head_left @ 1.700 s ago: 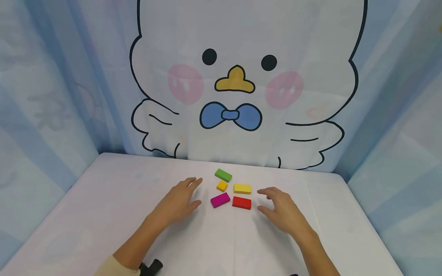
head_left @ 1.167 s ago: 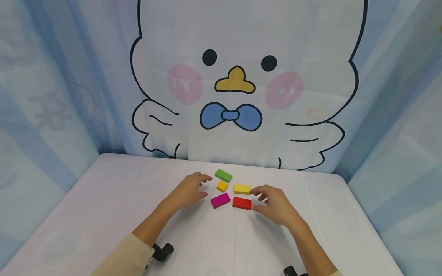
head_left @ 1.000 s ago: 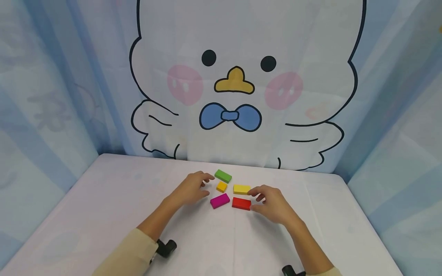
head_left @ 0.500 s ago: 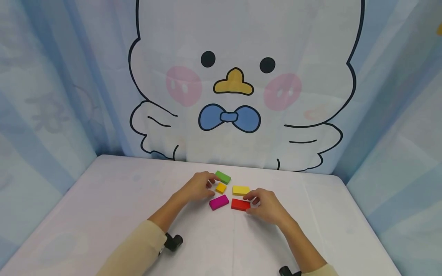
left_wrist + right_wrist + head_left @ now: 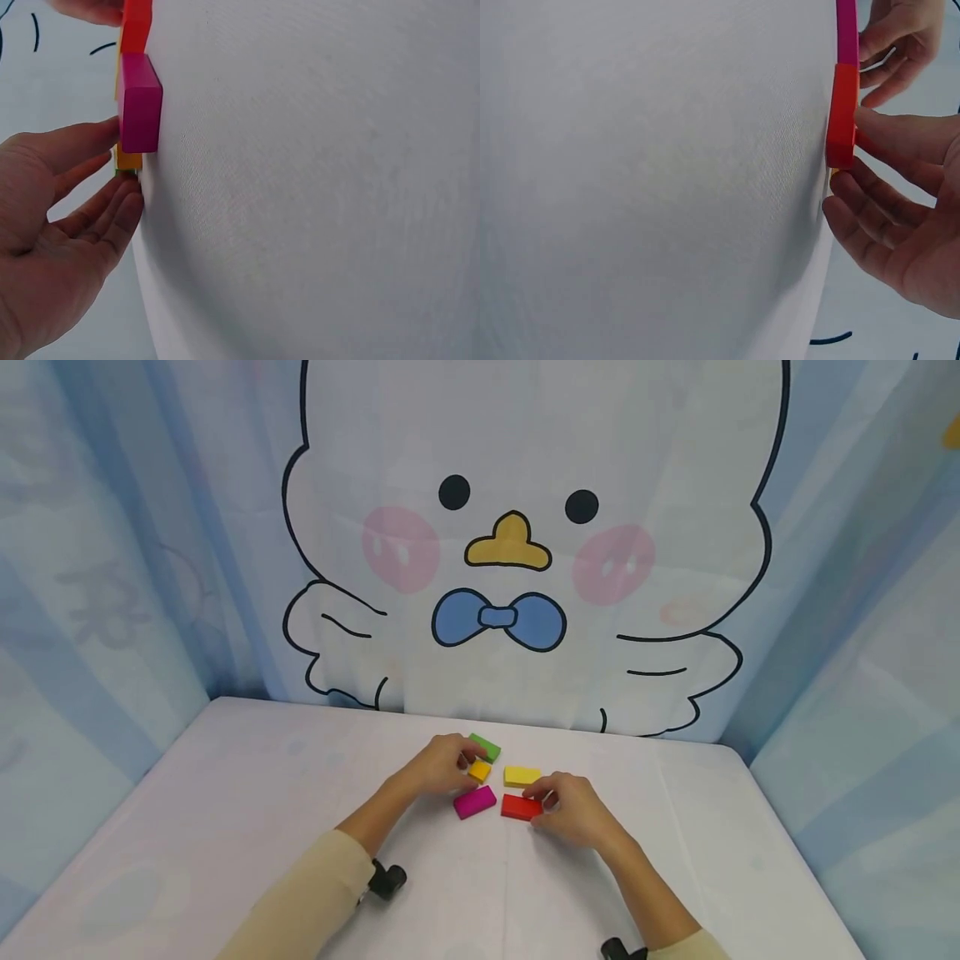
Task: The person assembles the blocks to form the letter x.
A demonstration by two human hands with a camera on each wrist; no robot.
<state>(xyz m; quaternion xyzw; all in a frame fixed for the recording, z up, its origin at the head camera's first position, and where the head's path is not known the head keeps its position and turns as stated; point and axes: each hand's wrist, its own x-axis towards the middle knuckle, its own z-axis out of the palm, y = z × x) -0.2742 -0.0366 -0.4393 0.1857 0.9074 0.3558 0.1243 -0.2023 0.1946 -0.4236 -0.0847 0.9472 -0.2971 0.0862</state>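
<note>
- L hand [image 5: 442, 764]: thumb & fingers apart, loosely bent, either side of the orange block [image 5: 480, 770]; no pinch seen, contact unclear.
- R hand [image 5: 572, 803]: thumb & forefinger straddled the R end of the red block [image 5: 519, 807]; couldn't tell if it was pinched or just flanked.
- Blocks all sat close tog. mid-desk [image 5: 450, 893]: green block [image 5: 489, 748] at the back, orange next, purple block [image 5: 475, 802] in front of that, yellow block [image 5: 521, 776] behind red.
- Risk 1: L thumb was v. near purple, so closing on orange could've shoved purple askew.
- Risk 2: L fingertips overlapped green in head view; a sideways sweep prob. would've dragged it along.
- Risk 3: R forefinger sat in the narrow gap b/w red & yellow; a clumsy squeeze might've bumped yellow or, if only red's end was caught, swivelled red.
- Head view gave the full layout, all 5 blocks, but hid the fingers' undersides.
- L wrist view showed those undersides plus purple's end face, w/ green just a sliver.
- R wrist view showed red's end near the R fingertips; green couldn't be made out there.
</note>
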